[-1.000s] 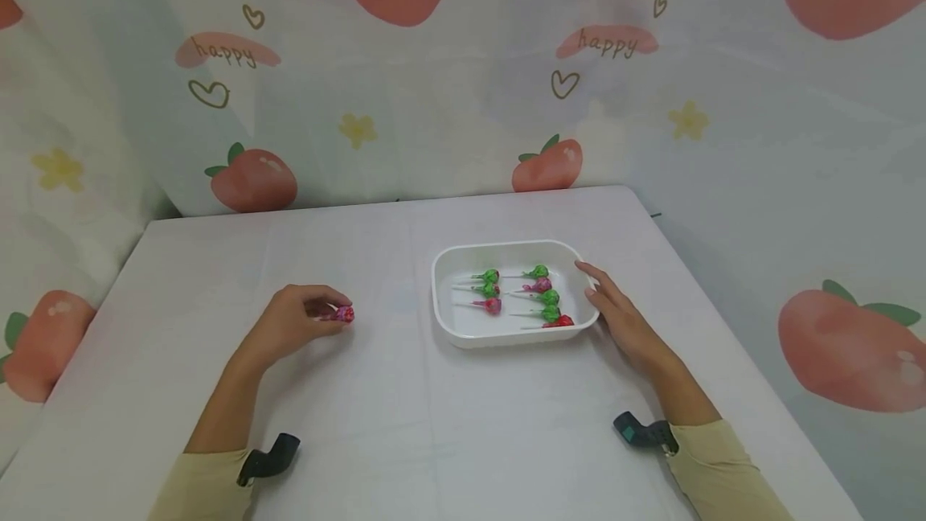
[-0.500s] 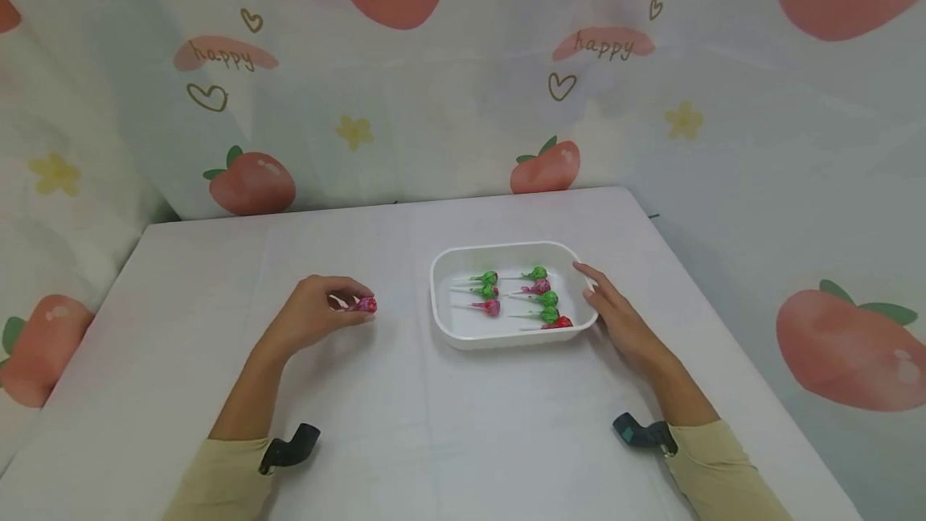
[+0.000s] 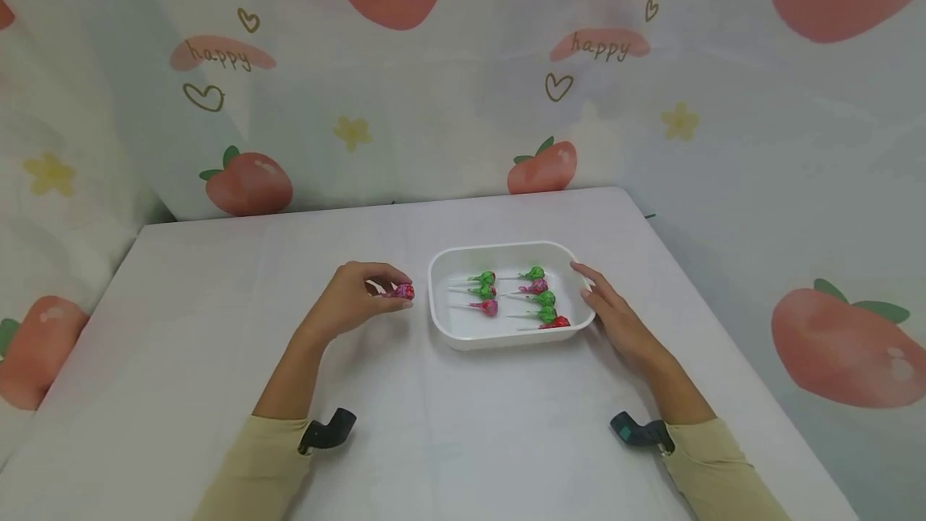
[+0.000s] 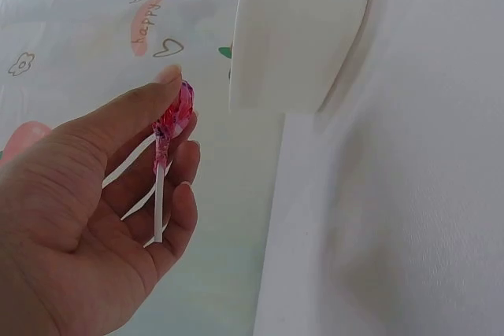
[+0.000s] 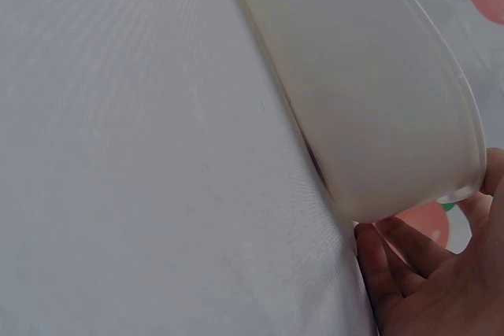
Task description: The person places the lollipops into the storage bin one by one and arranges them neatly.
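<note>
A lollipop (image 3: 405,291) in a pink and red wrapper is pinched by my left hand (image 3: 358,296) just left of the white plastic tray (image 3: 463,338). In the left wrist view, the lollipop's white stick (image 4: 159,210) points down past the curled fingers, and the thumb lies against the wrapped head. My right hand (image 3: 625,328) holds the tray's right end, its thumb over the rim. The right wrist view shows other fingers (image 5: 417,245) against the tray's outer wall. Inside the tray, several green lollipops (image 3: 546,314), pink lollipops (image 3: 489,308) and a red lollipop (image 3: 560,322) lie in two columns.
A white cloth covers the table (image 3: 434,441), whose far edge meets a fruit-patterned curtain (image 3: 434,103). A small black device (image 3: 329,430) is on the left wrist, and another black device (image 3: 642,432) is on the right.
My left hand has moved to the right with the lollipop, close to the tray's left side. The right hand stays at the tray, which has not moved on the table.
</note>
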Demonstrator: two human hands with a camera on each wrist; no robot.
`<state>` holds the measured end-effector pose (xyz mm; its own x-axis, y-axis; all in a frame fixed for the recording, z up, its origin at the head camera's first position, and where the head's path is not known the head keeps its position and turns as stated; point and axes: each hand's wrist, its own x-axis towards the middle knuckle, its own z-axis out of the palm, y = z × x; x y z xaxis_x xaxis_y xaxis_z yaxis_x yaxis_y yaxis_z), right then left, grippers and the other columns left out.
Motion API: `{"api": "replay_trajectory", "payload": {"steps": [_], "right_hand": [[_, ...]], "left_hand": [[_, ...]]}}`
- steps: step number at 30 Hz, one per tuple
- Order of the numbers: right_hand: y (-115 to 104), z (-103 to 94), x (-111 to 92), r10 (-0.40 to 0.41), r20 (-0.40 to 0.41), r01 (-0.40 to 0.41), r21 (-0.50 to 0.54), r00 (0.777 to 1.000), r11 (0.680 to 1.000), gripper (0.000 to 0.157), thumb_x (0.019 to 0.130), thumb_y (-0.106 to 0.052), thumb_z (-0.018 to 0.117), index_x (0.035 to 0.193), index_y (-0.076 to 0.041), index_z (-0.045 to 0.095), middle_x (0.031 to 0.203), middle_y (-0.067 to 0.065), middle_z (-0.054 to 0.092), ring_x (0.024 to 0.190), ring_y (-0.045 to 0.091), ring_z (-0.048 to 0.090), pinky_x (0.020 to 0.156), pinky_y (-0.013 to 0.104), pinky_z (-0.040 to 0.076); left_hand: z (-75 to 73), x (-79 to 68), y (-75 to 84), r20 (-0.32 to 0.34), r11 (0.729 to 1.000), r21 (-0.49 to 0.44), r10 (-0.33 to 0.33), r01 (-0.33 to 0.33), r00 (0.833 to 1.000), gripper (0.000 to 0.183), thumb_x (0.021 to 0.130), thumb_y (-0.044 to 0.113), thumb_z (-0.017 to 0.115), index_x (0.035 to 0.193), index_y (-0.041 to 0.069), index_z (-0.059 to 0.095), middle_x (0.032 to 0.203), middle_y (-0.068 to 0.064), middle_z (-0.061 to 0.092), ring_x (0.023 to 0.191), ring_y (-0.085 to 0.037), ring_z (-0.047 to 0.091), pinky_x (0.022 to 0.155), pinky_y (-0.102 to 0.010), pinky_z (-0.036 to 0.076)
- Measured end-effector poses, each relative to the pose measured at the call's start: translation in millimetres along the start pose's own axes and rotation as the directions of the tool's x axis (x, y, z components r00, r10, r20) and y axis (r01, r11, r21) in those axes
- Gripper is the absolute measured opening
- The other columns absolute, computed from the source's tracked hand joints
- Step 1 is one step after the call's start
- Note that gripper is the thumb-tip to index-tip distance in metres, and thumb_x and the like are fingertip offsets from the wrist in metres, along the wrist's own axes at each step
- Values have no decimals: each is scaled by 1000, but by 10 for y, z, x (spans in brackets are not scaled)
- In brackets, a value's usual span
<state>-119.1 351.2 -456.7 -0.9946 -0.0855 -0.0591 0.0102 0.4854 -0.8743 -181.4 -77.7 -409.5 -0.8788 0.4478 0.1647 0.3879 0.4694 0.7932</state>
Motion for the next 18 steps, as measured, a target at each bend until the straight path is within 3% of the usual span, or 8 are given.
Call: {"api": "replay_trajectory", "payload": {"steps": [9, 18], "right_hand": [[15, -9, 0, -12, -2, 12, -6, 1000, 1000, 53, 113, -35, 36, 165, -29, 24, 172, 8, 10, 155, 40, 6, 115, 68, 17], [18, -2, 11, -9, 2, 9, 5, 1000, 1000, 53, 114, -36, 35, 165, -29, 25, 172, 9, 10, 155, 41, 6, 115, 68, 16]], "left_hand": [[211, 164, 168, 1, 999, -42, 31, -31, 1000, 27, 82, 17, 91, 107, 16, 81, 95, 8, 73, 91, -17, 64, 80, -37, 56], [463, 322, 307, 65, 994, -62, 95, -91, 993, 26, 81, 18, 91, 105, 15, 81, 91, 8, 71, 89, -15, 63, 78, -33, 54]]}}
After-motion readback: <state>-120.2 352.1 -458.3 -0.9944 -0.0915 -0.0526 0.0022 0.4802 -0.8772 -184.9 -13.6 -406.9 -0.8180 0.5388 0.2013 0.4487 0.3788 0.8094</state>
